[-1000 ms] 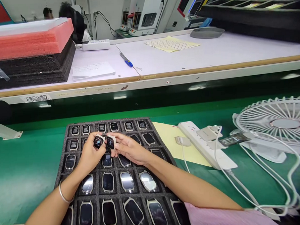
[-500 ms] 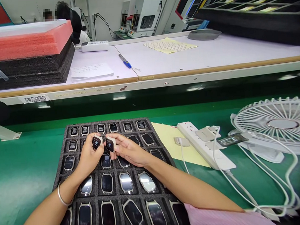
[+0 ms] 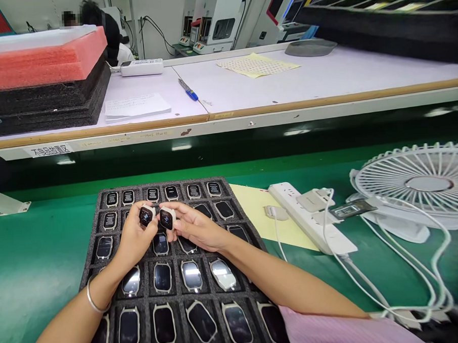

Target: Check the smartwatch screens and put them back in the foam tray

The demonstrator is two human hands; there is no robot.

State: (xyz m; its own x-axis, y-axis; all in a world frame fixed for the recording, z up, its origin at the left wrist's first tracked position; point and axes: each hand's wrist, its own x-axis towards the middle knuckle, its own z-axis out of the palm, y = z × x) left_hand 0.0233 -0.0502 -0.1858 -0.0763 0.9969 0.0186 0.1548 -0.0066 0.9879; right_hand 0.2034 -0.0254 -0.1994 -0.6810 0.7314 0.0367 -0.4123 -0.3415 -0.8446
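Observation:
Two strapless smartwatches with lit screens are held side by side above a black foam tray (image 3: 142, 246). My left hand (image 3: 135, 233) is closed around the left smartwatch (image 3: 146, 215), its thumb at the lower edge. My right hand (image 3: 195, 226) pinches the right smartwatch (image 3: 166, 218) between thumb and fingers. Below them, the tray's compartments hold rows of similar watches. Several in the far rows, such as one watch (image 3: 152, 195), show white text; nearer ones, such as another watch (image 3: 165, 324), have dark screens. My hands and forearms hide some compartments.
Right of the tray are a yellow sheet (image 3: 249, 211), a white power strip (image 3: 310, 218), white cables and a white fan (image 3: 423, 183). The raised shelf behind bears a pen (image 3: 188, 89), paper pads (image 3: 137, 107) and stacked foam (image 3: 46, 83). A person (image 3: 101, 30) is in the background.
The view has shifted slightly, so everything sits a little further left and up. Both hands keep hold of the same two smartwatches.

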